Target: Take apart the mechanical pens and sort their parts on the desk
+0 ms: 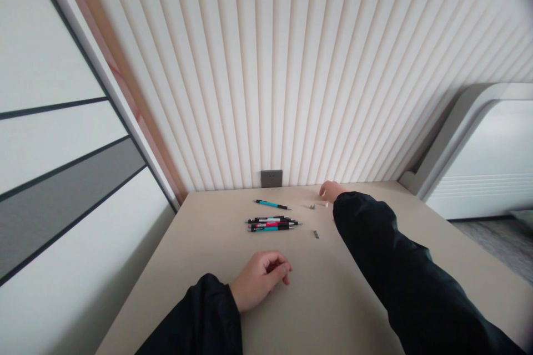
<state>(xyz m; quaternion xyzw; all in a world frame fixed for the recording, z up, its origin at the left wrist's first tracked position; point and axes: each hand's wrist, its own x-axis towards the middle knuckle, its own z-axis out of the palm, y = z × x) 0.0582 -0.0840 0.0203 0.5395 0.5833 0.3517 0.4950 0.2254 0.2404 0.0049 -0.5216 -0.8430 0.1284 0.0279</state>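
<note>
My left hand (263,280) rests on the near part of the table, its fingers loosely curled together and nothing visible in them. Beyond it lies a bunch of mechanical pencils (272,224) in black, white, red and teal, their tips to the right. One teal mechanical pencil (271,204) lies apart, nearer the wall. My right hand (332,191) is stretched to the table's far edge, fingers bent downward; what they hold, if anything, is hidden. Close below it are a small pale piece (326,204) and some small greyish pieces (312,207). A small dark flat piece (316,234) lies right of the bunch.
The beige table (200,255) meets a ribbed white wall panel (250,66) with a dark power socket (271,178) just above the table. A white cabinet (75,266) stands along the left. At the right is a pale rounded headboard-like panel (478,161).
</note>
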